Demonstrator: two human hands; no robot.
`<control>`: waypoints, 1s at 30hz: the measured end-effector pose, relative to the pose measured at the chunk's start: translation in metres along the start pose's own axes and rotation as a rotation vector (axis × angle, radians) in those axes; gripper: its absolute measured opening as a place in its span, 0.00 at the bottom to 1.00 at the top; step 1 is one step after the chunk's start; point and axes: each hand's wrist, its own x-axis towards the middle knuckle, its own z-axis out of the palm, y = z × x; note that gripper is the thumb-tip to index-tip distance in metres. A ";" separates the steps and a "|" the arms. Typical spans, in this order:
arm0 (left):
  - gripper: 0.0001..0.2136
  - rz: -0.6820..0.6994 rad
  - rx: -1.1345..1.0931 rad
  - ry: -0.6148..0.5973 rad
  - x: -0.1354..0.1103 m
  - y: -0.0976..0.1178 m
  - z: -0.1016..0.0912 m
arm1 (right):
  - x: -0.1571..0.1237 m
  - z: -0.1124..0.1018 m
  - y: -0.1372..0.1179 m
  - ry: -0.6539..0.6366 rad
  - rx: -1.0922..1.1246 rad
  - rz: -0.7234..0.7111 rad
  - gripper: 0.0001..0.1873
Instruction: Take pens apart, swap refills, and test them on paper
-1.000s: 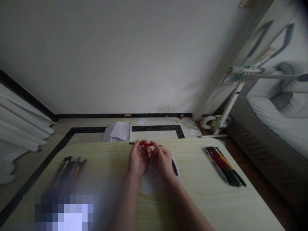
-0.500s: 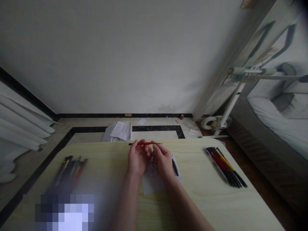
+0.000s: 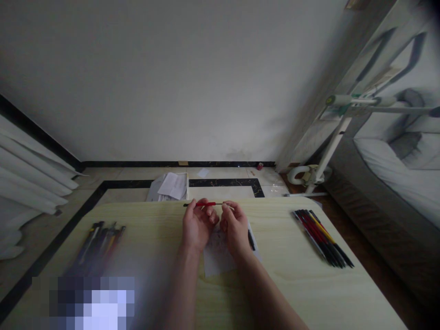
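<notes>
My left hand (image 3: 198,225) is closed on a red pen (image 3: 208,204), held level above the far part of the table with its black end sticking out to the left. A thin dark rod, which looks like the refill, shows at the pen's right end. My right hand (image 3: 234,225) pinches round that rod; what exactly sits between its fingertips is too small to tell. Below the hands lies a white sheet of paper (image 3: 220,263) with faint marks. A black pen (image 3: 251,240) rests on the paper's right side, partly hidden by my right hand.
On the right of the wooden table (image 3: 285,293) lies a row of black, red and yellow pens (image 3: 321,238). A blurred bunch of pens (image 3: 99,243) is on the left. Beyond the far edge, papers (image 3: 173,185) lie in a box on the floor.
My right hand has moved slightly right, away from my left hand. More of the thin rod shows between the red barrel and my right fingertips. My left hand keeps its place.
</notes>
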 end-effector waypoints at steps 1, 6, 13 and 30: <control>0.11 -0.001 0.003 -0.002 0.000 0.000 0.000 | 0.000 0.000 0.000 -0.002 0.002 -0.002 0.12; 0.12 -0.003 0.024 0.001 0.001 -0.001 0.000 | 0.000 -0.001 0.002 0.008 -0.027 -0.015 0.13; 0.12 0.005 0.036 -0.014 0.000 -0.001 0.000 | 0.001 -0.001 0.002 0.013 0.006 0.012 0.12; 0.29 -0.050 0.001 -0.097 -0.005 0.004 0.001 | 0.002 -0.002 0.001 0.033 0.020 0.045 0.11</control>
